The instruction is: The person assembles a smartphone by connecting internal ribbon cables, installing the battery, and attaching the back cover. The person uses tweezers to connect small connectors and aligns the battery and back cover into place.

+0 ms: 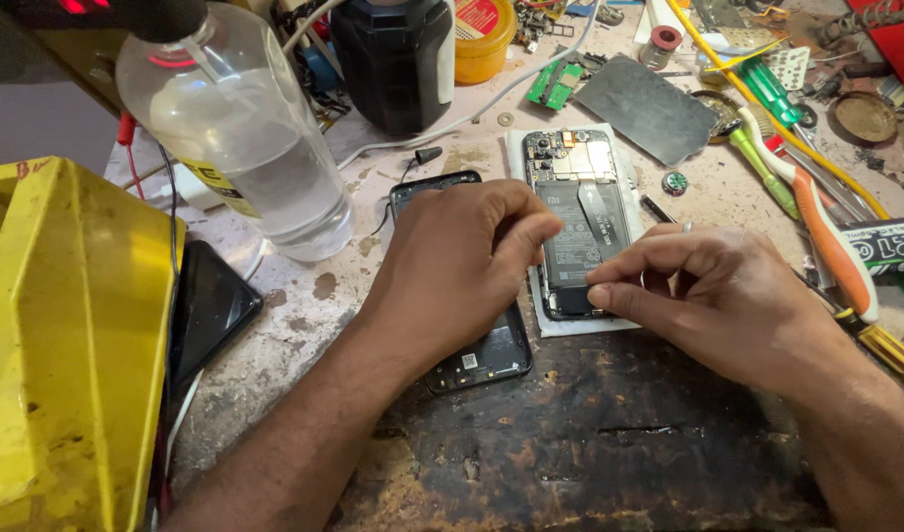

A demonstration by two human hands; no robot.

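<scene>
From the head camera, the left hand presses fingertips on the opened black smartphone with its exposed battery, steadying it on white paper. The right hand pinches at the phone's lower edge; whatever it grips is hidden. Under the left palm lies a black plastic back cover, mostly covered.

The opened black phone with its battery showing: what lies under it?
Under the opened black phone lies a white paper sheet, its edges showing on the worn workbench. The right hand covers the lower right corner, so that part cannot be seen.
</scene>
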